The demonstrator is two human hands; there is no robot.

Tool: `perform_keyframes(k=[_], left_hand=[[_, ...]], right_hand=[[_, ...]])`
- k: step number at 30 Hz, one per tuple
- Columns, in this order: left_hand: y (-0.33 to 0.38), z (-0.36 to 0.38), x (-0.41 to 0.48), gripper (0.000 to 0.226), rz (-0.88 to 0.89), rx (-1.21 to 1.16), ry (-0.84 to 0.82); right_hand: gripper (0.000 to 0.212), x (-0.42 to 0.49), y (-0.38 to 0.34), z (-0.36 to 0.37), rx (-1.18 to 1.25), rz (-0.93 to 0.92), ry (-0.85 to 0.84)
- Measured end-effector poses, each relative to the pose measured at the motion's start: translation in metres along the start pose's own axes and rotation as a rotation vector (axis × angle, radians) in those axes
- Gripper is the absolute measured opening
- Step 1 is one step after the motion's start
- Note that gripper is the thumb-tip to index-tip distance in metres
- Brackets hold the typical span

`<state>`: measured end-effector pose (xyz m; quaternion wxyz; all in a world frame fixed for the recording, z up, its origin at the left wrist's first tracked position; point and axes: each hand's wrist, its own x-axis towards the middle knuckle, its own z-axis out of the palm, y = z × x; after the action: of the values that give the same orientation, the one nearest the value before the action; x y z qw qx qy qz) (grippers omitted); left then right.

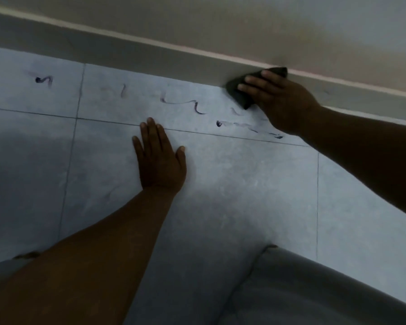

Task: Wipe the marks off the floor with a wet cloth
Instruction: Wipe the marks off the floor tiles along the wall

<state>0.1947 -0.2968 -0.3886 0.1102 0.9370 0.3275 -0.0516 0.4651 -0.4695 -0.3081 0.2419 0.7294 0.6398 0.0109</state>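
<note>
A dark folded cloth (238, 91) lies pressed on the grey tiled floor (220, 184) right at the skirting board, under my right hand (279, 102), whose fingers lie flat on top of it. Dark ink marks run across the tiles: a squiggle at far left (43, 80), faint strokes (123, 91), a curved line (185, 105), and a smeared streak (249, 127) just below my right hand. My left hand (159, 158) rests flat on the floor, fingers spread, palm down, holding nothing, below the curved line.
A grey skirting board (150, 59) and a pale wall (244, 24) run diagonally along the far edge of the floor. My knee in grey cloth (314, 292) fills the lower right corner. Dark grout lines (77, 113) cross the tiles.
</note>
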Motion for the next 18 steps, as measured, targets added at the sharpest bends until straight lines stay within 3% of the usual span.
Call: perform_keyframes(k=[5,12,15,18], left_hand=[[0.000,0.005,0.001,0.075,-0.008,0.005,0.024],[-0.001,0.007,0.000,0.076,0.007,0.007,0.037],[0.001,0.007,0.001,0.076,0.005,0.007,0.052],[0.004,0.006,0.000,0.077,-0.017,0.005,0.048]], right_hand=[[0.058,-0.008,0.005,0.019,-0.037,-0.021,0.000],[0.053,-0.163,0.086,0.040,-0.244,0.045,-0.253],[0.055,-0.168,0.088,0.039,-0.273,0.064,-0.232],[0.058,-0.139,0.068,0.049,-0.095,0.103,-0.161]])
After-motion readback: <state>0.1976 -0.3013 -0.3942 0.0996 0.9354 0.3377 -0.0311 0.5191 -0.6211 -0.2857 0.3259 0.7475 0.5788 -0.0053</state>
